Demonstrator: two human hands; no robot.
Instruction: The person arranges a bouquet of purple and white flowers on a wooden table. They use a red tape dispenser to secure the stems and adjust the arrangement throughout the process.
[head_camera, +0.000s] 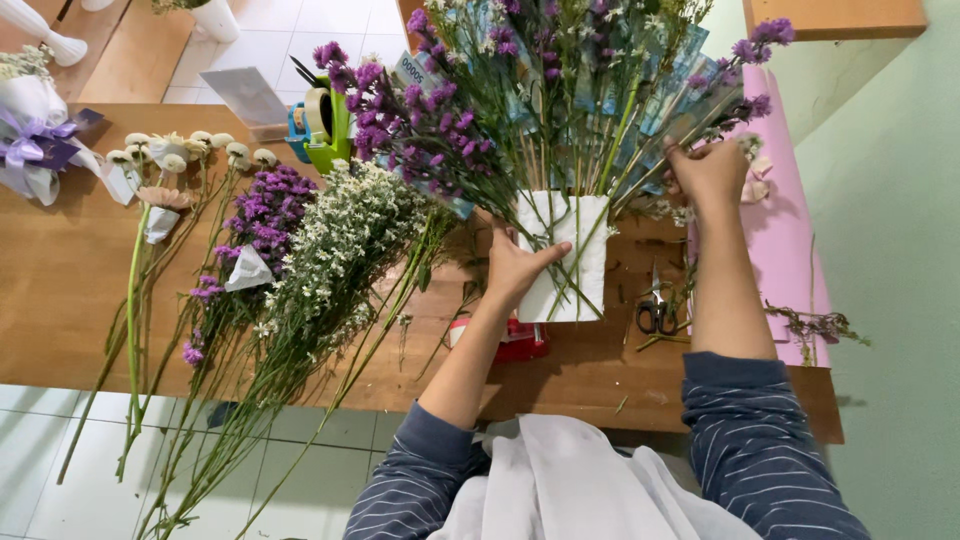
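Nearest us, our striped navy sleeves reach out over the near edge of the wooden table (60, 290). Our left hand (515, 268) lies on the white block (563, 258), fingers closed around its left side and thumb pressed across its front; the block stands toward the right part of the table, matte, rectangular and foam-like. Thin green stems run down its face. Beside it on the right lie small black-handled scissors (655, 308), and a red object (515, 340) peeks out below it. Our right hand (708, 170) is higher, fingers pinched on slender stems at the right side of the bouquet (540, 90), which rises from the block: wiry stalks, feathery purple spikes, tiny white sprays, and flat blue-green paper slips among them. On the left half of the table lie long cut stems of frothy white flowers (345, 240), purple clusters (265, 210) and round cream buds (190, 150). A pink paper roll (785, 230) runs along the right edge. A green tape dispenser (320, 125) sits at the far edge.
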